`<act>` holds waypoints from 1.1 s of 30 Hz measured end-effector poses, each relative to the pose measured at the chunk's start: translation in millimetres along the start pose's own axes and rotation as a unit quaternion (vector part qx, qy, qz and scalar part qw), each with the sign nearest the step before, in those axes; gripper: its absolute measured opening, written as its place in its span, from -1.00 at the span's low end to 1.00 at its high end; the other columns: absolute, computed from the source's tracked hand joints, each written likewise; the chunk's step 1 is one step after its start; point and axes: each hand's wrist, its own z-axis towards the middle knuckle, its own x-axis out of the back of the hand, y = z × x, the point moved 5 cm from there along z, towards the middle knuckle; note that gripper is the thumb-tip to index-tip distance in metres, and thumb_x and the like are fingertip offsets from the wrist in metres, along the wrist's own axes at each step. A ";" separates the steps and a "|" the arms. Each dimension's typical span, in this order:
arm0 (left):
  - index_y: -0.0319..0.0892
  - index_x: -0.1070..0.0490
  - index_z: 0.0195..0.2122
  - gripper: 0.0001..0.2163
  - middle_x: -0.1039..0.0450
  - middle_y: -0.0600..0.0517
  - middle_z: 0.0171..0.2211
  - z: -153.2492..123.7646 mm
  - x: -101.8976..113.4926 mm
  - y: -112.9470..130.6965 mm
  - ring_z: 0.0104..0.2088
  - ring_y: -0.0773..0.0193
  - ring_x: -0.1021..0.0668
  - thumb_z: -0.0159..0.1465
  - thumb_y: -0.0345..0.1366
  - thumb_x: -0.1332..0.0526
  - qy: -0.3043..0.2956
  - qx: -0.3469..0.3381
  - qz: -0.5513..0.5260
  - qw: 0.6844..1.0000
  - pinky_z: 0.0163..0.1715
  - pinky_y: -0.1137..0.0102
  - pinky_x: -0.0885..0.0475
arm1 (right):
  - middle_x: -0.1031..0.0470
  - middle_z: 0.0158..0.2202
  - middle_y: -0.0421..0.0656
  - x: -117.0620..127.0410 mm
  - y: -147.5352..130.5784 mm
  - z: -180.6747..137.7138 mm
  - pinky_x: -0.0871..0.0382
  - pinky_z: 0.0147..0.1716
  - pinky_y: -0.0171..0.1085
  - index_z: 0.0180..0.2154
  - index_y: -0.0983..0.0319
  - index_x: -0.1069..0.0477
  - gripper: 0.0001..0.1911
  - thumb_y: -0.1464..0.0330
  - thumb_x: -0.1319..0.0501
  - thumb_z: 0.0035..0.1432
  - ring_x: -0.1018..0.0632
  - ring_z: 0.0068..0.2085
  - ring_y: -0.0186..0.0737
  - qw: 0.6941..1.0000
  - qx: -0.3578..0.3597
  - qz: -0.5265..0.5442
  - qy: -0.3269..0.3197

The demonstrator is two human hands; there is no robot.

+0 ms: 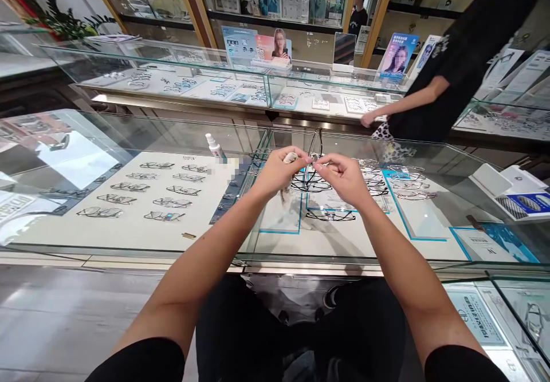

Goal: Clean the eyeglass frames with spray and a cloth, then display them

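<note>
Above the glass counter, both my hands meet at a pair of eyeglasses whose thin dark temples point up and away from me. My left hand pinches its left side, and a crumpled pale cloth is tucked in the same hand, hanging below the palm. With thumb and fingertips, my right hand grips the other side of the eyeglasses. The fingers partly hide the lenses. Beneath the hands, dark-framed glasses lie inside the display case.
A white spray bottle stands on the glass counter at left. An open white box sits at right. Rows of glasses lie under the glass. Across the aisle, a person in black stands near another showcase.
</note>
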 end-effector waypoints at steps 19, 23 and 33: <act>-0.16 -0.61 -0.37 -0.52 -0.63 -0.02 -0.25 -4.0 3.4 -16.0 -0.53 0.42 -0.37 0.10 0.19 -0.60 0.013 -0.036 -0.056 0.998 -0.56 0.42 -0.23 | 0.04 -0.61 -0.44 -2.8 16.4 9.8 0.16 -0.44 -0.23 -0.28 0.17 -0.50 -0.34 -0.29 -0.44 0.12 0.03 -0.51 -0.39 0.998 -0.040 0.039 0.011; -0.14 -0.60 -0.36 -0.53 -0.65 -0.01 -0.30 -2.9 3.9 -17.0 -0.52 0.40 -0.38 0.13 0.18 -0.58 0.014 -0.037 -0.050 0.998 -0.52 0.42 -0.28 | 0.06 -0.60 -0.43 -0.9 16.9 10.6 0.16 -0.43 -0.22 -0.29 0.17 -0.53 -0.36 -0.28 -0.45 0.13 0.02 -0.51 -0.37 0.999 -0.037 0.030 0.020; -0.13 -0.61 -0.33 -0.54 -0.72 -0.05 -0.25 -0.1 10.7 -21.9 -0.50 0.38 -0.37 0.18 0.19 -0.55 0.059 -0.053 -0.036 0.996 -0.47 0.41 -0.32 | 0.01 -0.60 -0.42 4.2 20.9 11.3 0.07 -0.42 -0.23 -0.32 0.19 -0.55 -0.46 -0.16 -0.45 0.15 -0.02 -0.50 -0.36 0.996 -0.041 0.018 0.071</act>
